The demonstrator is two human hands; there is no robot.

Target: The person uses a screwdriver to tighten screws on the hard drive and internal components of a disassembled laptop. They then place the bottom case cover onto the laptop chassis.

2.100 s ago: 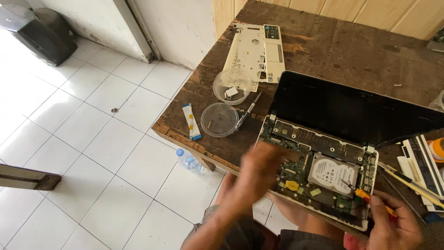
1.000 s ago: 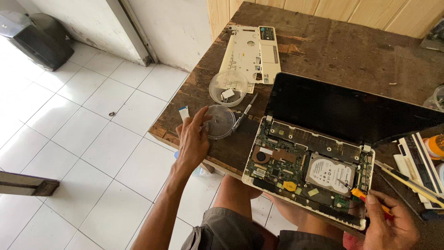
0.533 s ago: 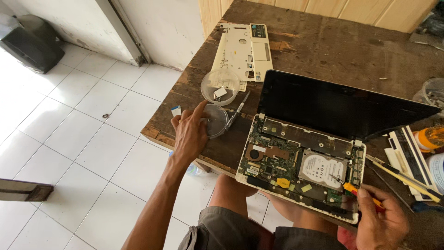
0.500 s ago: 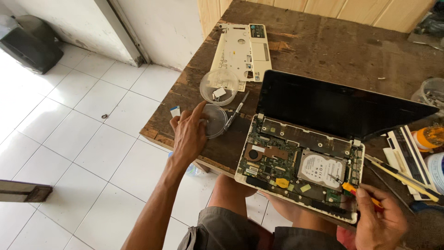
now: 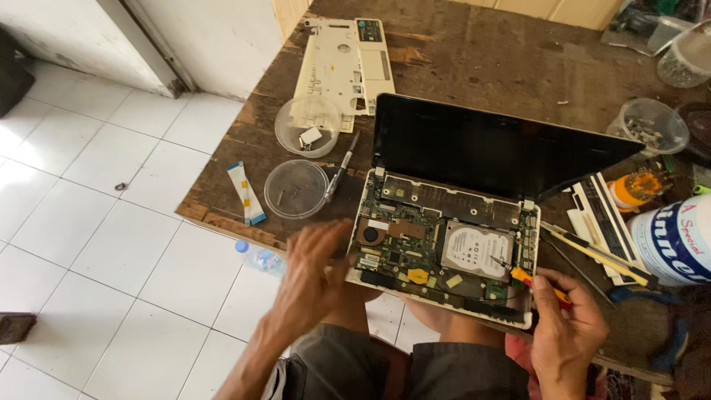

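Note:
An opened laptop [image 5: 444, 252] lies on a worn wooden table [image 5: 474, 59], its green circuit board and silver hard drive [image 5: 478, 250] bared, its dark screen tilted back. My left hand [image 5: 315, 270] hovers open by the laptop's near left corner, fingers spread and blurred. My right hand [image 5: 566, 326] holds a small screwdriver [image 5: 529, 280] with an orange and yellow handle, its tip resting on the board just right of the hard drive.
A clear lid with screws [image 5: 296, 189], a clear cup [image 5: 307, 126], a pen-like tool [image 5: 341, 170] and a white laptop cover [image 5: 348, 63] lie left. A flat ribbon cable [image 5: 244, 192] sits near the table edge. Tools, a screw cup [image 5: 648, 130] and a white can [image 5: 678, 241] crowd the right.
My left hand has left the clear lid at the table's left and swung right to the laptop's near left corner. The right hand still keeps the screwdriver on the board.

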